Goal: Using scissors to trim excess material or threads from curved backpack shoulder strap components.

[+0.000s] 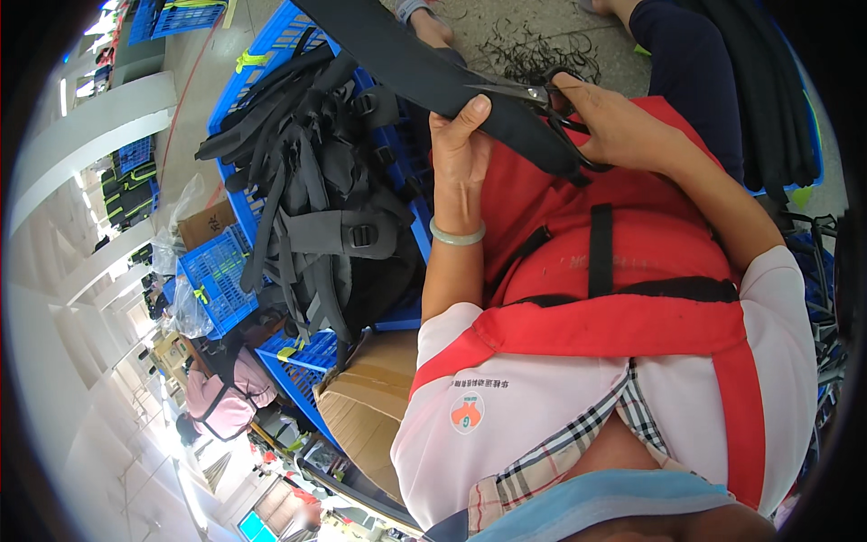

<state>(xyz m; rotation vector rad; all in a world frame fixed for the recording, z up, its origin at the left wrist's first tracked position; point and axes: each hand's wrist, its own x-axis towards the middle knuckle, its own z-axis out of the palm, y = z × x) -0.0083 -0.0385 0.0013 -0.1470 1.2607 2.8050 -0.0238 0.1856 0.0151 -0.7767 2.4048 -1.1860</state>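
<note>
Clasped in our left hand (459,149), a black padded strap (420,72) runs beneath scissors (535,93) held in our right hand (628,126), one end over our red apron (668,239); beside us, a blue basket (228,95) brims with black and gray straps (312,176).

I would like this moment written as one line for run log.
left hand: holds black strap | right hand: holds scissors over black strap | blue crate: gray straps | floor: scraps

Open room lies over the apron (551,262) between the forearms (453,271), and ahead above the floor (619,54), between strap (411,68) and trouser leg (691,90). Scissors (528,92) obstruct the strap's right edge; leftward, a heaped crate (226,107) blocks.
</note>
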